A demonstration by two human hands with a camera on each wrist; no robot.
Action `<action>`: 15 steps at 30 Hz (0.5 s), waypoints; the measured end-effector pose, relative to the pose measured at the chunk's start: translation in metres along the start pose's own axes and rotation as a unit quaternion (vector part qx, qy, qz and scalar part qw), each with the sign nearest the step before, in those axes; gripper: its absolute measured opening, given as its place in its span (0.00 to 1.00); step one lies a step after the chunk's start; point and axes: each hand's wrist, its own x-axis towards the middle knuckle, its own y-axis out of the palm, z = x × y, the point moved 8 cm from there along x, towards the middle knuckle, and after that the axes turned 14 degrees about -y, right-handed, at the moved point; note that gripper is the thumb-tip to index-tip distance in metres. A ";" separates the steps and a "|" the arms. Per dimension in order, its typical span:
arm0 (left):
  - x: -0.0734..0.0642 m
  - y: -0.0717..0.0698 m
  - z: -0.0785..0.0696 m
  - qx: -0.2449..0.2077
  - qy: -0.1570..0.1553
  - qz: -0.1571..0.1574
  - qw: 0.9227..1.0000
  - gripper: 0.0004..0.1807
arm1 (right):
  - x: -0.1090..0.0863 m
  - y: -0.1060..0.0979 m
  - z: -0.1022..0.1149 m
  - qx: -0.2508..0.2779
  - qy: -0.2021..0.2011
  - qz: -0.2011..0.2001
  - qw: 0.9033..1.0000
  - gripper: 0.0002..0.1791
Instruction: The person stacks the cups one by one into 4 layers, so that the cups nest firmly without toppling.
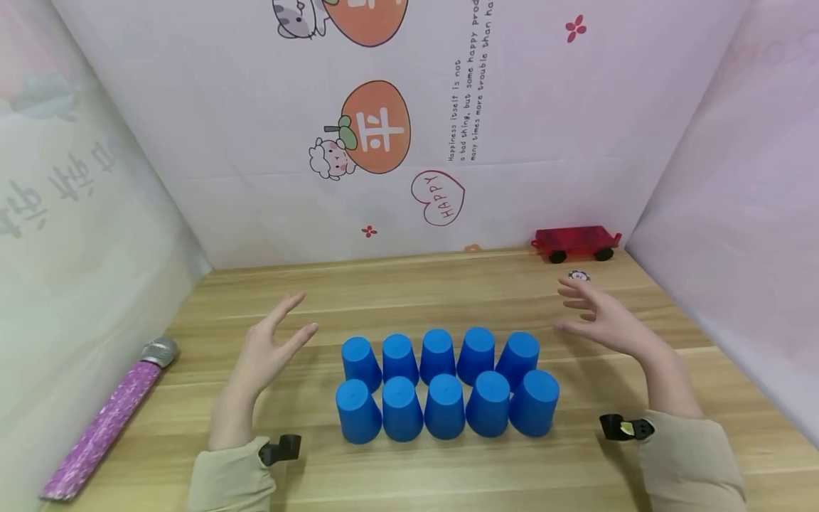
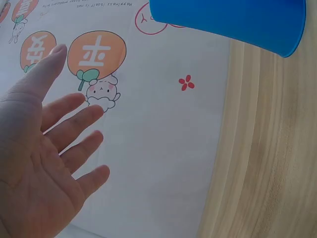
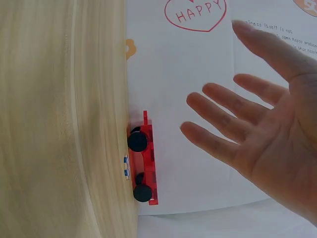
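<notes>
Two rows of blue cups (image 1: 444,407) stand upside down on the wooden table in the head view. To the left of the rows is my left hand (image 1: 271,352), held up with its fingers and thumb spread and nothing in its grasp. My right hand (image 1: 601,316) hovers at the right of the cups, palm turned inward, likewise bare. The left wrist view shows the spread left fingers (image 2: 74,124) and part of one blue cup (image 2: 233,20) at the top. In the right wrist view the right fingers (image 3: 223,119) are extended, apart from every object.
A red toy wagon (image 1: 576,243) with black wheels stands at the back right, a small round sticker-like piece (image 1: 579,276) before it. On the left lies a pink glittery microphone (image 1: 109,423). White printed sheets (image 1: 269,142) wall in the table (image 1: 384,480) at the back and sides.
</notes>
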 end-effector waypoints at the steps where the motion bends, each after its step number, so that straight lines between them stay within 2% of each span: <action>1: 0.000 0.000 0.000 -0.003 0.003 -0.001 1.000 0.34 | 0.000 0.002 0.001 0.008 -0.003 0.007 1.000 0.43; 8: -0.001 0.005 -0.005 -0.017 0.012 0.007 1.000 0.35 | 0.004 0.018 0.013 0.052 -0.036 0.057 0.996 0.39; 15: 0.002 0.020 -0.010 0.010 0.011 0.032 0.999 0.36 | 0.009 0.033 0.019 0.074 -0.051 0.085 0.992 0.35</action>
